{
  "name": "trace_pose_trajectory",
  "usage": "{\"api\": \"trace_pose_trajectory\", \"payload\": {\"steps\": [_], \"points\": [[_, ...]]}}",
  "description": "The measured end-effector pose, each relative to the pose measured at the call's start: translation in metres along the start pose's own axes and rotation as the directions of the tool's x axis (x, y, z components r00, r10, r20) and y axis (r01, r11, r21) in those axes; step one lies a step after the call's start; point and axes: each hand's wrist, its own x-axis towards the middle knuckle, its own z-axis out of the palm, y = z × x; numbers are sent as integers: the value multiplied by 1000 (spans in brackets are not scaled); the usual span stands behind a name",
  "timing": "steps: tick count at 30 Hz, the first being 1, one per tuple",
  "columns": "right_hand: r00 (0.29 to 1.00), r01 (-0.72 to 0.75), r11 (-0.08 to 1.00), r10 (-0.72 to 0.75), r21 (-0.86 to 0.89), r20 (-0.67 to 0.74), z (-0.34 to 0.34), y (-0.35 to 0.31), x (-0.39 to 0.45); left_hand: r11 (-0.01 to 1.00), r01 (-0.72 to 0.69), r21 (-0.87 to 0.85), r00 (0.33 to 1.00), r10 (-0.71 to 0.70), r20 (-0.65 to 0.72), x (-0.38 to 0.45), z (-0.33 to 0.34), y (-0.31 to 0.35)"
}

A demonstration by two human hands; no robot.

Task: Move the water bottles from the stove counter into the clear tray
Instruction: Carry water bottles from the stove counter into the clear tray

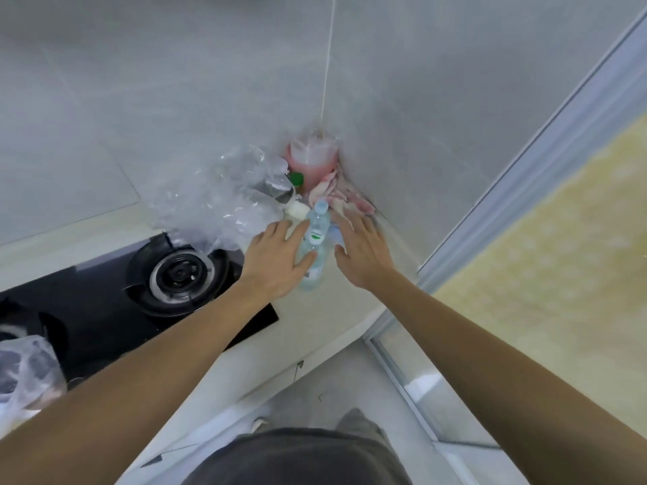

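A clear water bottle (318, 236) with a pale blue cap stands on the pale counter (325, 309), close to the wall corner. My left hand (276, 262) is at its left side with fingers spread; the thumb lies across the bottle's lower front and the forefinger runs along its side, not closed around it. My right hand (362, 250) hovers just right of the bottle, fingers apart, holding nothing. A bluish object (338, 237), perhaps a second bottle, shows between the bottle and my right hand, mostly hidden. No clear tray is in view.
Crumpled clear plastic (224, 201) lies behind my left hand. A pink jar (311, 162), a green-capped bottle (297, 178), a white cap (297, 209) and a pink cloth (345, 199) crowd the corner. A black gas stove (178, 274) sits left; a plastic bag (26, 369) lies on it.
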Motion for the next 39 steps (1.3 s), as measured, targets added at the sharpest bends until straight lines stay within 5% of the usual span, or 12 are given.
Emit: {"api": "trace_pose_trajectory", "payload": {"steps": [9,22,29,39], "points": [[956,239,971,-236,4,177,23,42,108,982,188,34,960,-191,204,62,52,34],[805,518,851,-518,83,290,33,54,166,870,491,28,866,-492,89,45,52,48],[683,633,715,-696,296,221,1,-11,162,780,614,-122,777,-624,-81,-25,-18,28],[481,693,421,-875,585,60,-50,-190,46,559,816,-146,517,-820,-245,-237,-111,12]]}}
